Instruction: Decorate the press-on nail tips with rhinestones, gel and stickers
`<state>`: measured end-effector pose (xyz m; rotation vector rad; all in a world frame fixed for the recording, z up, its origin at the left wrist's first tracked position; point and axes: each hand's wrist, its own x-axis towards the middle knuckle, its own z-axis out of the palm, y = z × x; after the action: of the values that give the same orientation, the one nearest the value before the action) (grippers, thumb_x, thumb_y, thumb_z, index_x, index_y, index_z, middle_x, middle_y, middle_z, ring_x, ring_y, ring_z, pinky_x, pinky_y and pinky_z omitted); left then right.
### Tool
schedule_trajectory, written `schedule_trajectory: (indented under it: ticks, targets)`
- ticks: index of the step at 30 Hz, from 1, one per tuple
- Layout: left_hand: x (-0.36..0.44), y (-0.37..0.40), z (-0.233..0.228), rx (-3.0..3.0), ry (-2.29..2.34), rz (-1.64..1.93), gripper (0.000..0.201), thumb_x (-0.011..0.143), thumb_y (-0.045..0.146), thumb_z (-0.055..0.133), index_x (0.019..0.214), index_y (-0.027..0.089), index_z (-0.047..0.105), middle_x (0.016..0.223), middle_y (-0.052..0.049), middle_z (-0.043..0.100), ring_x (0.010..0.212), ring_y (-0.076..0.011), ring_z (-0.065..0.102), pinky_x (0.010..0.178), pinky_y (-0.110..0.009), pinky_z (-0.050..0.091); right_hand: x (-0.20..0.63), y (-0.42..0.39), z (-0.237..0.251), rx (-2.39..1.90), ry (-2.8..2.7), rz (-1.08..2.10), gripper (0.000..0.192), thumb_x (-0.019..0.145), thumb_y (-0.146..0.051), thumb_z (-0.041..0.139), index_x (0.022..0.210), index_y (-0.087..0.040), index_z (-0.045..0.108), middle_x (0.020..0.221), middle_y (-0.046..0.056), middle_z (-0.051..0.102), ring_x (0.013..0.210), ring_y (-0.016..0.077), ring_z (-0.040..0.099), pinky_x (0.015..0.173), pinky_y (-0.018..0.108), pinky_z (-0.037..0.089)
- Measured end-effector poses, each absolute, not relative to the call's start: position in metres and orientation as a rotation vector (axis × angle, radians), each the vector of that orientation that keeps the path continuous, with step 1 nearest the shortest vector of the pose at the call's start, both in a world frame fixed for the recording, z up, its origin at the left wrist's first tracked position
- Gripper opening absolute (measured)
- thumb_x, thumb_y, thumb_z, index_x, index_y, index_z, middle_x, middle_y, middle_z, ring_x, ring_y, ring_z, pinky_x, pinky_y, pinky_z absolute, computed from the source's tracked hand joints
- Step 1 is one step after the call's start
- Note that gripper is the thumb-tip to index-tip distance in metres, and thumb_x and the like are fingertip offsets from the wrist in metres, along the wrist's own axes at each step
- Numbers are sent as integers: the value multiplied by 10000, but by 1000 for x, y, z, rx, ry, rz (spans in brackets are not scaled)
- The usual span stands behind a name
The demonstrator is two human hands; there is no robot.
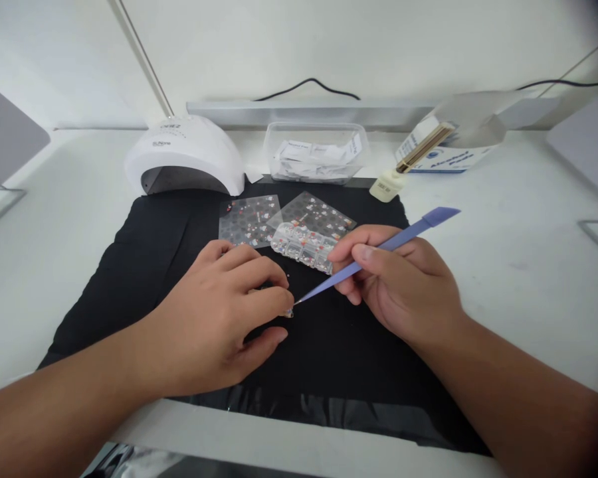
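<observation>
My right hand (398,275) holds a slim purple nail-art picker (379,249) like a pen, its flat end pointing up to the right. Its fine tip meets, or nearly meets, a small shiny decorated piece (290,313) at my left fingertips. My left hand (229,305) is curled low over the black cloth, its fingers around that piece, which they mostly hide. Just behind the right fingers lies a clear compartment case (303,245) with small coloured bits. It partly overlaps one of two transparent sticker sheets (252,221).
At the back stand a white nail lamp (184,156), a clear tub (313,153) of packets and an open alcohol pads box (458,143). A cream bottle with a gold cap (389,184) stands before the box. Black cloth (144,239) covers the white table's middle.
</observation>
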<state>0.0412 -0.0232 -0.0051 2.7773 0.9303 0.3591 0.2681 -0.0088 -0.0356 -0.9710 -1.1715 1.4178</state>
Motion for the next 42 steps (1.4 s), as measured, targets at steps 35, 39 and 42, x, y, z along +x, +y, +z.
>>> schedule_trajectory:
  ticks: [35, 39, 42]
  targets:
    - [42, -21, -6, 2772, 908, 403, 77, 890, 241, 630, 959, 223, 660, 1039, -20, 678, 914, -203, 586, 832, -408, 364, 267, -7, -34, -984, -1170, 1442, 131, 792, -232, 634, 699, -177, 708, 508, -11, 575, 438, 96, 524, 367, 207, 375]
    - [40, -23, -6, 2779, 897, 401, 90, 895, 250, 627, 969, 226, 674, 1054, -21, 674, 923, -204, 587, 836, -412, 363, 267, -8, -33, -1020, -1181, 1441, 135, 791, -269, 654, 696, -183, 697, 532, -12, 565, 460, 100, 533, 370, 213, 380]
    - [41, -23, -7, 2779, 889, 419, 95, 888, 243, 634, 968, 226, 681, 1052, -22, 674, 916, -203, 585, 837, -413, 364, 267, -8, -33, -1045, -1177, 1434, 136, 781, -276, 660, 688, -181, 691, 537, -9, 563, 461, 101, 532, 367, 215, 376]
